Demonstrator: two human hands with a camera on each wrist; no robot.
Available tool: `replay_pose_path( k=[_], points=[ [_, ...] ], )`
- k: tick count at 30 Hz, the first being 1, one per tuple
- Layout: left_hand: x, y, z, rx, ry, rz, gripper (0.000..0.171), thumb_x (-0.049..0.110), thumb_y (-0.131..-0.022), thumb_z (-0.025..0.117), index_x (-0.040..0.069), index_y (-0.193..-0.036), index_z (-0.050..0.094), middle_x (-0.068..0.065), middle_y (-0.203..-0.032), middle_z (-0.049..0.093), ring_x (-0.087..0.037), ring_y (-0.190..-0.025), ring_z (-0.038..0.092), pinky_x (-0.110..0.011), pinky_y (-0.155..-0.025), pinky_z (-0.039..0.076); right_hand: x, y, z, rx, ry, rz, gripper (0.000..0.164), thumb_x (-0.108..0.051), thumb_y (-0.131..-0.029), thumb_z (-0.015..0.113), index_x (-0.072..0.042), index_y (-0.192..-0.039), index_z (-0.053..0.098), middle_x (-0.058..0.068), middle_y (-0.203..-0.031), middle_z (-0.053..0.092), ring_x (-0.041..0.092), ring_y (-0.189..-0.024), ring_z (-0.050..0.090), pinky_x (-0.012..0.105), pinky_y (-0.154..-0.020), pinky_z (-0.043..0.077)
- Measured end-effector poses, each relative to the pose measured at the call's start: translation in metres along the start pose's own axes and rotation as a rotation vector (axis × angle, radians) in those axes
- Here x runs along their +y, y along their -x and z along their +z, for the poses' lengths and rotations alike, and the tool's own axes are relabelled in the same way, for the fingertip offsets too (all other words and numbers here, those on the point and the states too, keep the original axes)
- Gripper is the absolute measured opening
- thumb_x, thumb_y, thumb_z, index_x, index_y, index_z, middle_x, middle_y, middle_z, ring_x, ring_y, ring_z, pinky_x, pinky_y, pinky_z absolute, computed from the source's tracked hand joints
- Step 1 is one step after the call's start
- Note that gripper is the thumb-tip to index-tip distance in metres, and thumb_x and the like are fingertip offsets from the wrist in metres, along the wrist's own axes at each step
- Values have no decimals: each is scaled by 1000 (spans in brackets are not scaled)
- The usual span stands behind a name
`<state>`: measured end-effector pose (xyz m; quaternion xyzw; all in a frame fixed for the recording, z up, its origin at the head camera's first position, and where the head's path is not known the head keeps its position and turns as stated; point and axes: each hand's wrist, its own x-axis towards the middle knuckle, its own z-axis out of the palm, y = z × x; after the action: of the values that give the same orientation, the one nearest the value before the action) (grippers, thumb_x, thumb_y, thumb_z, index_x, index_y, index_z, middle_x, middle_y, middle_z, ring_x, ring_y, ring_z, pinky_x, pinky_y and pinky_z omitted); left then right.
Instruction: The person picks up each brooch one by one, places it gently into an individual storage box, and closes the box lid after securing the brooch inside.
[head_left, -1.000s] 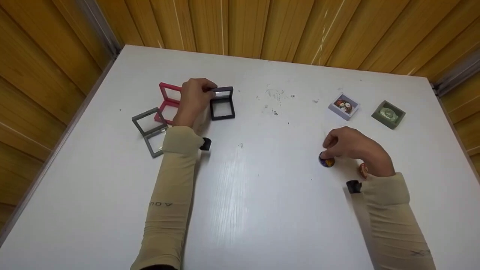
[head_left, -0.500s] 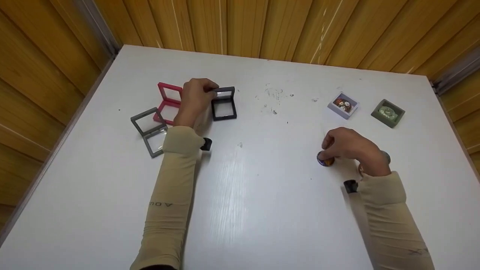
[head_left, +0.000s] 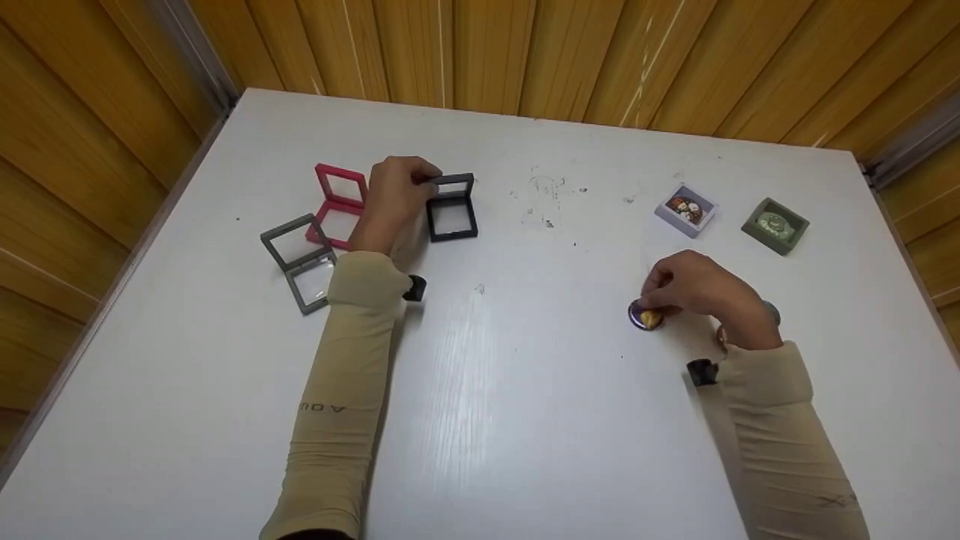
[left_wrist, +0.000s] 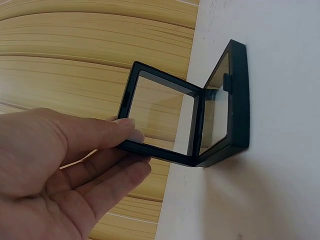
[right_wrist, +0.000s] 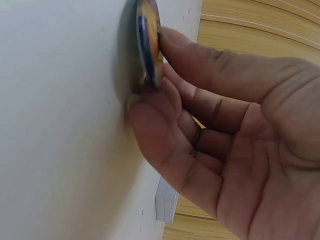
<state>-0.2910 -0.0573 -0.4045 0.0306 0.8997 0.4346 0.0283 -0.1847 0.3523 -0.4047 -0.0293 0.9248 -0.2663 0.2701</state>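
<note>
At the back left, my left hand (head_left: 394, 199) pinches the raised lid of a black hinged display frame (head_left: 454, 237). In the left wrist view, the thumb and fingers hold a lower corner of that lid, and the clear window (left_wrist: 162, 112) shows through. On the right, my right hand (head_left: 705, 289) pinches a round badge (head_left: 646, 318) with a blue and yellow face. The right wrist view shows the badge (right_wrist: 149, 47) edge-on, tilted close to the table between thumb and fingers. Whether it touches the table I cannot tell.
Beside my left hand lie an opened red frame (head_left: 337, 221) and an opened grey frame (head_left: 304, 270). A lilac box (head_left: 688, 211) and a green box (head_left: 775, 227), each holding a round piece, stand at the back right. An orange round piece (head_left: 721, 337) is partly hidden by my right wrist.
The black frame has slid slightly right with my left hand. My right hand has shifted a little left and lifted the badge's near side, so more of its yellow face shows.
</note>
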Motion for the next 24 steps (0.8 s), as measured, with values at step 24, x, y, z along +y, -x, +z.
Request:
replay_pose_path(
  k=[24],
  points=[
    [11, 3, 12, -43, 2, -3, 28, 3, -105, 66, 7, -131, 75, -7, -125, 71, -19, -113, 62, -29, -104, 52, -5, 1, -1, 104, -177, 34, 18, -13, -104, 69, 3, -113, 73, 11, -104, 72, 19, -88, 67, 30, -77, 57]
  ],
)
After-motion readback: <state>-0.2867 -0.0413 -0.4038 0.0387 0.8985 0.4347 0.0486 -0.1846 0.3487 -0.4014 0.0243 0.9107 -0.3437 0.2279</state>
